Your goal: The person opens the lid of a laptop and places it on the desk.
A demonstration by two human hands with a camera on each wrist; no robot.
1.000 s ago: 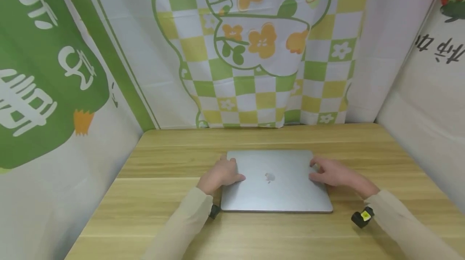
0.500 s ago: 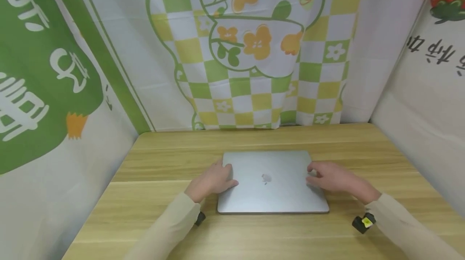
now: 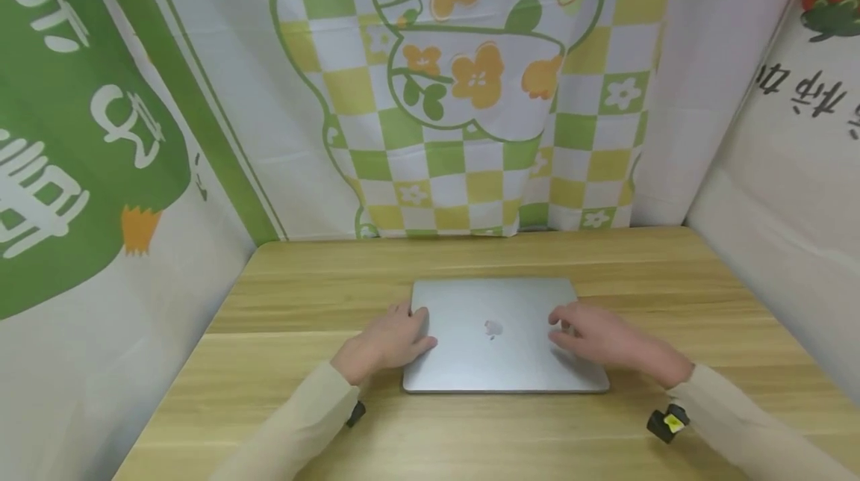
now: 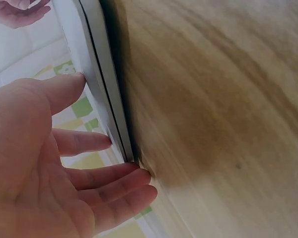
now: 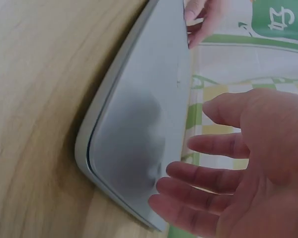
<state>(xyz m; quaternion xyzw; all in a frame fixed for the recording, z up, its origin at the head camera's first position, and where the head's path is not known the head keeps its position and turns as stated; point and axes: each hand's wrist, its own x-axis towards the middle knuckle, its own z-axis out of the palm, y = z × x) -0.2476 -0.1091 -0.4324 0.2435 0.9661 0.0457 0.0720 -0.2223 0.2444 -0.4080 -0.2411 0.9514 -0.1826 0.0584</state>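
Note:
A closed silver laptop (image 3: 493, 361) with an apple logo lies flat on the wooden table, its lid up. At its left edge is my left hand (image 3: 386, 343); the thumb touches the lid and the other fingers extend along the side and far corner. The left wrist view shows those fingers (image 4: 111, 191) nearly straight, beside the laptop's thin edge (image 4: 109, 84). Over the right part of the lid hovers my right hand (image 3: 598, 335), its fingers loosely bent. In the right wrist view, a gap shows between its fingertips (image 5: 176, 168) and the lid, and nothing is held.
The wooden table (image 3: 302, 287) extends around the laptop on all sides. A patterned cloth (image 3: 463, 167) hangs behind its far edge, with printed cloth walls left and right. Dark wrist-worn devices, such as the one (image 3: 667, 423) by the right sleeve, hang low over the table.
My left hand has slid a little outward and toward me along the laptop's left edge. My right hand has left the right edge and moved inward over the lid. The laptop stays put.

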